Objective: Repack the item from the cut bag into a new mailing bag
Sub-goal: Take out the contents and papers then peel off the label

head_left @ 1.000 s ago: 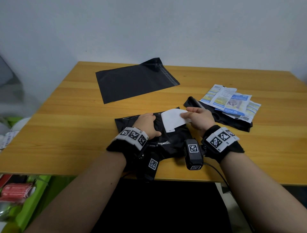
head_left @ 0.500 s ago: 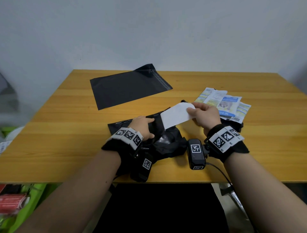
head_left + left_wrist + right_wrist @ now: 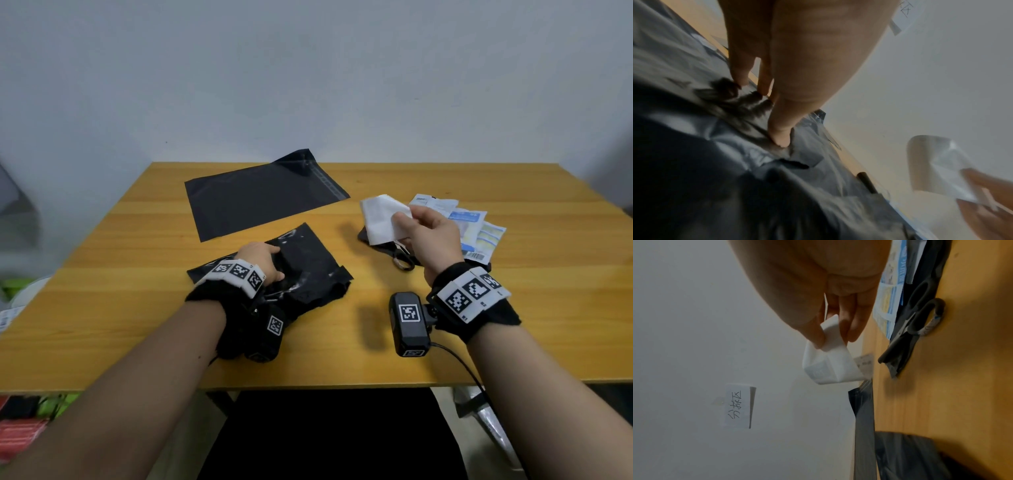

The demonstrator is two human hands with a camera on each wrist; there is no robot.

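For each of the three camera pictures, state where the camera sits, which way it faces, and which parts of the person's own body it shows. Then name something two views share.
Head: worn on the head, looking forward and down at the table; both forearms and hands show.
Left wrist: looks along the left hand, whose fingers press the cut bag.
Right wrist: looks along the right hand, which pinches a white sheet; scissors lie beyond.
Shared: the white sheet appears in all three views.

New mailing bag [image 3: 260, 195] lies behind cut bag [image 3: 301, 270].
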